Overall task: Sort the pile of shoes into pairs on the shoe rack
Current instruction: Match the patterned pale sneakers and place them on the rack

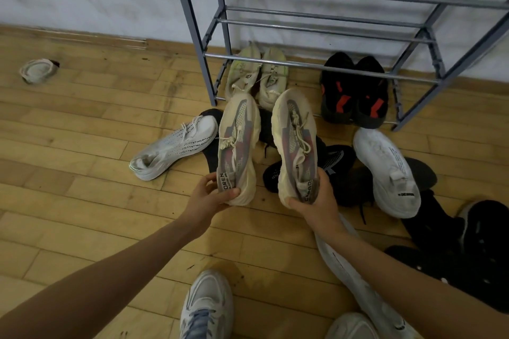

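Note:
I hold a matching pair of beige sneakers with pink and grey panels, toes pointing at the grey metal shoe rack. My left hand grips the heel of the left beige sneaker. My right hand grips the heel of the right beige sneaker. On the rack's bottom level sit a pale green-white pair and a black pair with red marks. The pile on the floor holds a white perforated sneaker, a white slip-on sneaker and several black shoes.
More black shoes lie at the right edge, and a long white shoe lies under my right forearm. My own white sneakers stand on the wooden floor at the bottom. A small whitish object lies far left by the wall.

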Demonstrator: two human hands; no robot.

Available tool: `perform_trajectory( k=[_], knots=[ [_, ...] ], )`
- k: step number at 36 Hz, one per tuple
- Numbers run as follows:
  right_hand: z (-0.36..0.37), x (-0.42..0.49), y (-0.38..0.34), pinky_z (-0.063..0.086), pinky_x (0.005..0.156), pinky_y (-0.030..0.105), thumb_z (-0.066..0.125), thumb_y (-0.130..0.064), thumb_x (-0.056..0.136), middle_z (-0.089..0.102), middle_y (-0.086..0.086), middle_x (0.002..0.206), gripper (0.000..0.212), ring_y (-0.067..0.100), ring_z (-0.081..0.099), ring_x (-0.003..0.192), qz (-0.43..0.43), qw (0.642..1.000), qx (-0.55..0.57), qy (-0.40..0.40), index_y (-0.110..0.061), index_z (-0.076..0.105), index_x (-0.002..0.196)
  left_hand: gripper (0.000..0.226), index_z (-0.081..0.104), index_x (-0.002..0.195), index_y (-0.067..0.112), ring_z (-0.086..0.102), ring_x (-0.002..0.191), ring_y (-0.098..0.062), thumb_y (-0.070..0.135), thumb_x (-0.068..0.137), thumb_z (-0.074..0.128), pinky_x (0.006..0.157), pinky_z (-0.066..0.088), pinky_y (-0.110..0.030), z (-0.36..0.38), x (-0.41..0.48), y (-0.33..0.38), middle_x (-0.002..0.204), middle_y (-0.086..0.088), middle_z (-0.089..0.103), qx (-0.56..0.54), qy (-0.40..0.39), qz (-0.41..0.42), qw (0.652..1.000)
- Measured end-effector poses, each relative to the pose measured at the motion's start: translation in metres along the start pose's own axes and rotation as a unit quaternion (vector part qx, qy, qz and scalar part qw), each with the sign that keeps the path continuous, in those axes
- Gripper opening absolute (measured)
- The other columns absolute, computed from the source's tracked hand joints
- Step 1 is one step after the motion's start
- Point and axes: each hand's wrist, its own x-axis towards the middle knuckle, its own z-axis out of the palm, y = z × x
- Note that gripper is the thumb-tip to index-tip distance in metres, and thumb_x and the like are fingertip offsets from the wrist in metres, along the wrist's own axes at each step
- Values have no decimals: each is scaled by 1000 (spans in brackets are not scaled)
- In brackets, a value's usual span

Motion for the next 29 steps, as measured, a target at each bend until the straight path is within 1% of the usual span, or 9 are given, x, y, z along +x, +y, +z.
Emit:
perform_trajectory(
  k=[3, 7, 9, 12, 17, 22, 24, 27, 29],
  knots=[
    [-5, 1, -12, 45, 103, 43, 78, -44, 59, 46, -6, 135, 94, 13, 46, 126, -43, 999, 2, 22, -34, 31, 139, 64, 52, 119, 22, 63, 101, -21, 4, 66, 81, 72, 54, -30, 11, -7, 8, 118, -6, 59, 20, -8, 61, 998],
    [-12, 9, -34, 44, 102, 35, 82, -32, 63, 46, -5, 134, 91, 11, 46, 125, -83, 995, 6, 55, -32, 32, 139, 63, 51, 124, 21, 64, 99, -18, 2, 70, 77, 66, 55, -24, 30, -9, 30, 109, 2, 61, 44, 1, 134, 990],
    [-18, 17, -44, 44, 97, 30, 84, -26, 63, 46, -4, 132, 91, 12, 47, 121, -79, 995, 6, 68, -32, 32, 138, 64, 51, 127, 19, 65, 99, -16, 2, 71, 77, 68, 56, -22, 38, -6, 44, 111, 2, 61, 41, 1, 151, 988],
    [-27, 28, -61, 43, 90, 27, 84, -25, 65, 48, -3, 129, 86, 14, 49, 117, -76, 994, 0, 75, -30, 35, 136, 62, 52, 129, 17, 66, 103, -19, 5, 74, 77, 75, 58, -27, 48, 4, 62, 116, -1, 63, 36, 6, 164, 986],
    [-43, 55, -85, 43, 90, 29, 84, -27, 64, 53, -7, 120, 76, 17, 52, 115, -78, 993, -27, 86, -25, 42, 128, 60, 53, 130, 14, 65, 107, -24, 11, 76, 78, 77, 56, -32, 63, 29, 89, 120, -7, 64, 40, 28, 177, 983],
    [-51, 93, -114, 42, 86, 29, 82, -39, 66, 49, 4, 132, 84, 23, 51, 118, -38, 993, -58, 90, -22, 38, 135, 53, 53, 123, 12, 65, 105, -22, 9, 76, 78, 89, 55, -41, 77, 57, 113, 121, -9, 63, 10, 52, 176, 983],
    [-53, 109, -125, 43, 90, 32, 80, -46, 66, 47, 6, 135, 90, 26, 50, 121, -22, 993, -72, 90, -20, 34, 139, 55, 55, 122, 10, 65, 107, -22, 11, 74, 80, 90, 55, -39, 82, 69, 122, 122, -10, 63, 4, 57, 181, 982],
    [-56, 135, -142, 45, 99, 43, 77, -54, 62, 46, 7, 138, 99, 28, 48, 124, -9, 991, -92, 92, -18, 31, 142, 56, 56, 125, 10, 65, 102, -19, 14, 74, 80, 78, 56, -28, 87, 88, 143, 117, -7, 65, 11, 74, 199, 977],
    [-58, 152, -154, 46, 99, 47, 76, -58, 60, 46, 8, 138, 102, 29, 49, 123, -13, 991, -102, 90, -17, 31, 142, 55, 58, 122, 10, 65, 104, -20, 18, 73, 81, 83, 56, -31, 89, 101, 159, 116, -6, 66, 16, 83, 208, 975]
  ],
)
